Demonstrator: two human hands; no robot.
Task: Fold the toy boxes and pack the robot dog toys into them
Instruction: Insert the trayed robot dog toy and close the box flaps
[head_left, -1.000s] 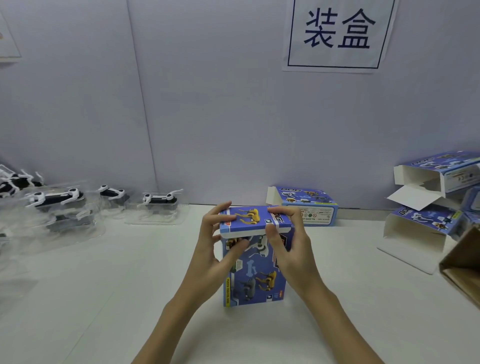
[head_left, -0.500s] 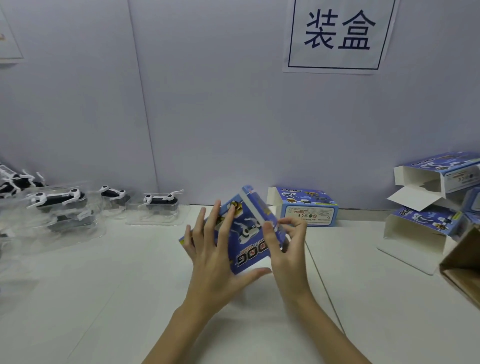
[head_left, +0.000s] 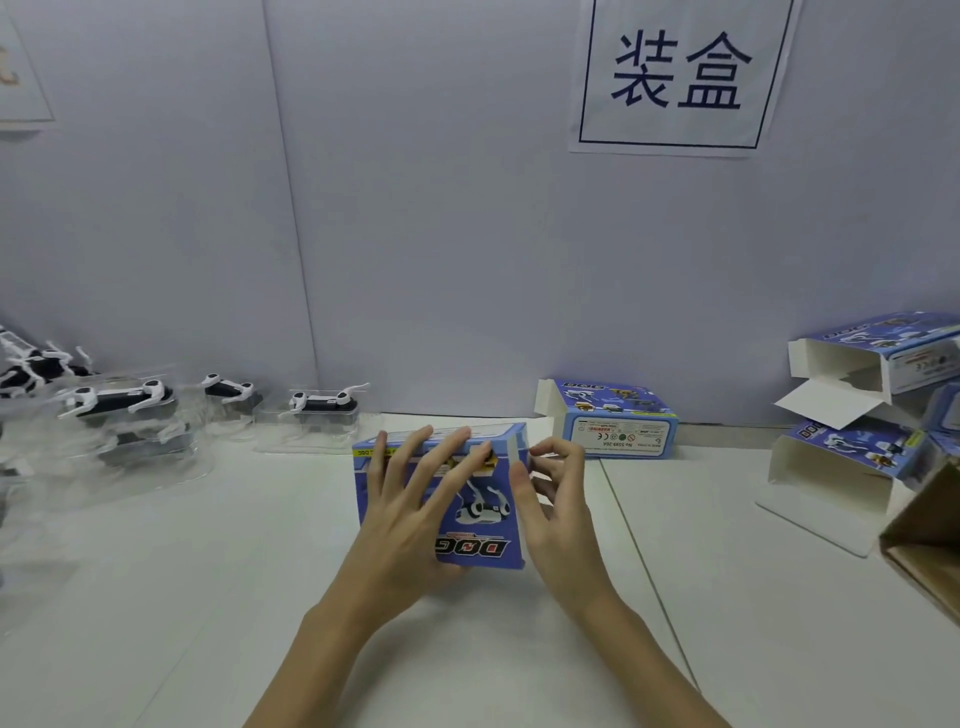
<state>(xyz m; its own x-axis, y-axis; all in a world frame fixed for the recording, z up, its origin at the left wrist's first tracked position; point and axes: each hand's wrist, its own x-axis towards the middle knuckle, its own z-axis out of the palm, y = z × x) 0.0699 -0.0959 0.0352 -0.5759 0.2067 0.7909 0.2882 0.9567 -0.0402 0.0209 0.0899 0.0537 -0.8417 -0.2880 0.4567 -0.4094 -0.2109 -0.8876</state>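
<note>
Work on this white surface (head_left: 218, 597) looks only partly done, as far as I can judge. Over on the right sits a stack of blue toy boxes (head_left: 862, 410) with their white flaps hanging open, plainly not yet closed, and I cannot see whether anything is inside them. The corner of a brown carton (head_left: 924, 545) pokes in at the right edge. Along the left, by the wall, several robot dog toys (head_left: 117, 397) wait in clear plastic trays, another one (head_left: 323, 402) standing a little nearer the middle, so a good few remain to be packed. One more blue box (head_left: 610, 418) lies near the wall behind the hands, a white flap sticking out at its left end.

Between the hands, in the middle of the surface, lies the box being worked on (head_left: 480, 519), printed face up, its lettering upside down to me. Left hand (head_left: 415, 504) lies across its face, fingers long and spread, pressing rather than clutching. Right hand (head_left: 553, 493) has curled fingers pinching at the box's far right corner, seemingly tucking a flap there. Whether a toy is already inside, I cannot tell.
</note>
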